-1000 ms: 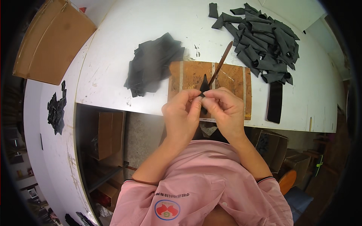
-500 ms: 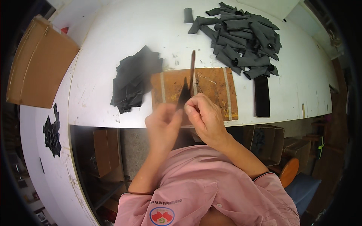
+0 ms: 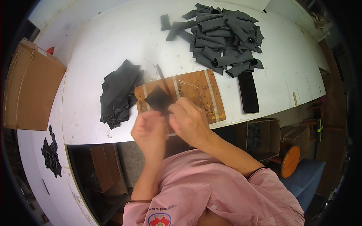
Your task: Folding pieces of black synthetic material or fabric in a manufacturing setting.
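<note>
A small dark fabric piece is held up over a worn wooden board, blurred by motion. At its lower edge is my left hand, smeared, with its fingers closed at the fabric. My right hand is closed in a pinch close beside it. From the right hand's fingers a slim brownish stick-like tool points up and away, partly behind the fabric. Its lower end is hidden. Left of the board lies a stack of flat dark grey fabric pieces.
A large heap of grey fabric tubes lies at the far right, near a black phone. A cardboard box stands at the left, above more dark scraps. The white table's front edge runs close to me.
The view has shifted. The fabric piece now shows its flat face instead of its edge, and the stick-like tool has tilted to the left. Both hands remain close together.
</note>
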`<action>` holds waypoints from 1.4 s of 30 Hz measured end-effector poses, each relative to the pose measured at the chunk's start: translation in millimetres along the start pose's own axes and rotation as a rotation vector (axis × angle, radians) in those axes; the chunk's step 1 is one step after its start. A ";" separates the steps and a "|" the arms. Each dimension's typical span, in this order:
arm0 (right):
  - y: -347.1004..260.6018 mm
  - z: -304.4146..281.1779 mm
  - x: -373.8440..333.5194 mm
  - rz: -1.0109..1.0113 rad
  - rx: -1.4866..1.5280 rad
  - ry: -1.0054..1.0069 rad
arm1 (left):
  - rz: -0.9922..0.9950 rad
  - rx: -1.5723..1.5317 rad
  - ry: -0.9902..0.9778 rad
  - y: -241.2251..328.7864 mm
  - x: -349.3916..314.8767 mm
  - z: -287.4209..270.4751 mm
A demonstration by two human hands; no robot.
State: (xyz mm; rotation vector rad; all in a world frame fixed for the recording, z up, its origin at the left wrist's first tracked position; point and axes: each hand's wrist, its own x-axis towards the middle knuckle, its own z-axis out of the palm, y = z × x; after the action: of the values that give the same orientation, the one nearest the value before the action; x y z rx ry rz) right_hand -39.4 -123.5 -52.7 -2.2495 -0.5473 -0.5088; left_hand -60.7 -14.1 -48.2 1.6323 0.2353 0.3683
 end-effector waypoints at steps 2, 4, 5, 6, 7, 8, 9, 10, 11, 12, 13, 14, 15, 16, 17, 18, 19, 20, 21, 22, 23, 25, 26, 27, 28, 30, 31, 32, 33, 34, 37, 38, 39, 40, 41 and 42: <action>5.5 -0.9 -0.1 0.054 0.086 0.044 | -0.377 -0.512 -0.165 -2.8 12.3 -10.2; 10.1 -4.4 0.2 0.215 0.424 -0.042 | -0.427 -0.630 -0.265 1.2 15.5 -15.6; 12.2 -7.2 0.6 0.378 0.765 -0.136 | -0.522 -0.781 -0.340 9.4 15.9 -16.9; 12.6 -10.8 1.4 0.376 0.761 -0.131 | -0.622 -0.932 -0.418 14.5 16.6 -18.0; 11.6 -15.7 2.9 0.590 1.073 -0.237 | -0.566 -0.834 -0.466 14.6 16.8 -19.4; 10.2 -19.1 4.6 0.805 1.383 -0.346 | -0.563 -0.835 -0.473 14.2 17.5 -19.5; 8.2 -20.9 6.0 0.881 1.516 -0.391 | -0.521 -0.693 -0.409 14.0 18.2 -18.9; 6.3 -21.0 5.5 0.876 1.513 -0.387 | -0.477 -0.553 -0.343 13.2 18.4 -18.3; 3.7 -20.4 3.8 0.890 1.630 -0.383 | -0.383 -0.483 -0.289 10.3 17.2 -16.9; 1.1 -19.3 1.9 0.904 1.748 -0.377 | -0.382 -0.485 -0.294 13.5 14.2 -10.6; -2.2 -15.7 1.8 0.818 1.656 -0.321 | -0.236 -0.337 -0.179 19.0 9.0 -1.9; -2.2 -15.5 3.0 0.818 1.654 -0.317 | -0.092 -0.189 -0.065 21.7 6.4 3.0; -2.7 -15.6 5.3 0.717 1.476 -0.331 | -0.045 -0.192 -0.071 15.9 6.2 1.2; -2.7 -16.1 6.9 0.618 1.297 -0.341 | -0.043 -0.191 -0.071 15.4 6.2 -1.5; -2.0 -17.0 7.5 0.616 1.298 -0.340 | -0.084 -0.277 -0.104 18.2 6.7 -3.5; 0.1 -18.1 7.4 0.623 1.253 -0.308 | -0.128 -0.365 -0.136 19.1 7.7 -5.6; 1.9 -19.0 6.8 0.631 1.209 -0.276 | -0.178 -0.475 -0.223 18.2 10.2 -10.6; 1.9 -20.8 6.6 0.633 1.208 -0.277 | -0.180 -0.475 -0.222 19.6 9.6 -10.9; -0.1 -23.2 7.3 0.692 1.327 -0.256 | -0.293 -0.673 -0.332 23.5 8.5 -12.4; -2.5 -25.6 8.3 0.752 1.446 -0.234 | -0.405 -0.870 -0.440 28.5 7.2 -14.1; -5.7 -28.4 10.0 0.755 1.450 -0.241 | -0.500 -1.058 -0.558 35.9 3.9 -15.7; -13.9 -34.6 11.3 0.533 1.531 -0.282 | -0.515 -1.262 -0.755 36.9 3.0 -15.7; -11.2 -32.2 11.0 0.534 1.537 -0.290 | -0.521 -1.463 -0.964 37.8 2.9 -16.2; -3.5 -27.4 12.4 0.375 1.450 -0.202 | -0.414 -1.188 -0.933 45.5 5.0 -18.4; 2.2 -22.7 15.5 0.220 1.358 -0.124 | -0.217 -0.730 -0.657 54.9 -1.3 -13.1; 2.5 -31.1 23.1 0.269 1.407 -0.109 | -0.032 -0.290 -0.361 59.8 -5.8 -5.1; 0.1 -35.9 27.7 0.182 1.225 -0.092 | -0.028 -0.288 -0.352 59.5 -7.7 -2.7; -2.8 -40.8 32.3 0.095 1.041 -0.072 | 0.079 -0.186 -0.286 57.3 -8.7 -0.5; -7.0 -44.8 36.1 0.067 0.977 -0.059 | 0.185 -0.082 -0.222 54.6 -8.8 -0.6; -11.2 -49.3 39.7 0.061 0.982 -0.060 | 0.190 -0.079 -0.217 50.6 -4.1 -1.5; -21.0 -62.2 51.3 -0.017 0.730 -0.046 | 0.564 -0.034 -0.123 48.5 12.9 1.6; -23.2 -65.9 56.0 -0.034 0.625 -0.018 | 0.568 -0.034 -0.122 56.9 13.4 1.0; -26.2 -70.5 60.7 -0.050 0.520 0.012 | 0.304 -0.254 -0.192 68.7 13.1 -0.4; -29.7 -74.6 65.8 -0.054 0.520 0.014 | 0.034 -0.469 -0.259 75.2 13.6 -1.4; -33.3 -78.4 71.3 0.069 0.601 -0.030 | 0.034 -0.516 -0.299 76.2 20.5 -0.4; -34.3 -80.2 78.0 0.196 0.679 -0.080 | 0.033 -0.517 -0.297 78.4 30.0 -2.8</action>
State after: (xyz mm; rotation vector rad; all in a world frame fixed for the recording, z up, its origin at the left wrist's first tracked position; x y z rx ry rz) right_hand -7.9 -144.2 58.0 -1.6490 -0.4471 -0.1011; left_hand -39.1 -8.1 32.8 1.1604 -0.1076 0.1858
